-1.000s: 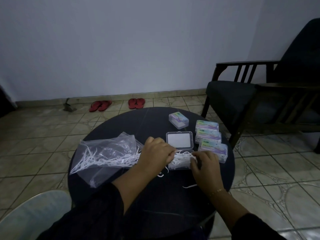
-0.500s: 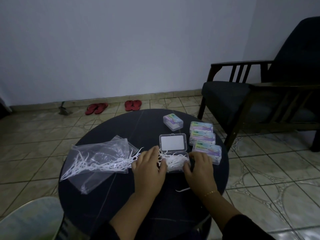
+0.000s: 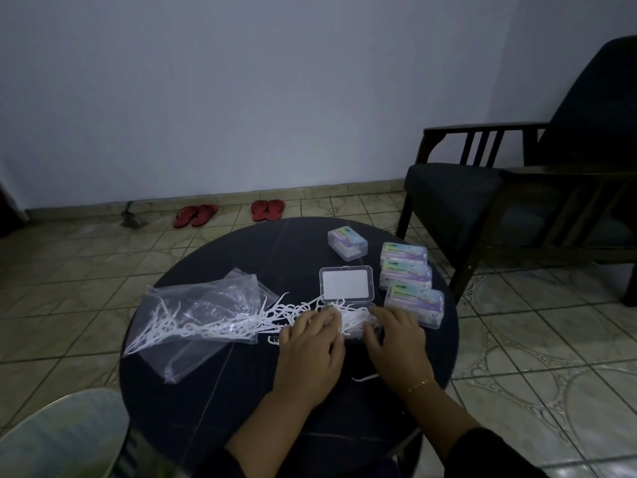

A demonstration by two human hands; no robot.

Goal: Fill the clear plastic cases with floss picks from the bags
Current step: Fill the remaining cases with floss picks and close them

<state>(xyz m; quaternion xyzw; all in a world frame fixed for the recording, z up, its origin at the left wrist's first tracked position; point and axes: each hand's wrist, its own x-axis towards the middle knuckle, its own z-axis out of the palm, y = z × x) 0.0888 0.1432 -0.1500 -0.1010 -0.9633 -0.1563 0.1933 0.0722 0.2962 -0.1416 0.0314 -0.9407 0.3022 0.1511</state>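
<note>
Dark and round, the black table stood on a floor of pale patterned tiles, with a bare white wall beyond. A dark wooden armchair with a black cushion sat at the far right. Against the wall lay two pairs of red flip-flops.

We counted four closed clear plastic cases with coloured labels: one alone at the far side, and three in a row on the right. A fifth clear case lay open, its flat lid turned back and its tray heaped with white floss picks.

We had our left hand and right hand on either side of that tray, fingers loosely bent and pressing on the heap; neither clearly gripped anything.

On the left lay clear plastic bags, at least two overlapping, with more white picks spilling out toward the tray. One stray pick lay near, between our wrists.
</note>
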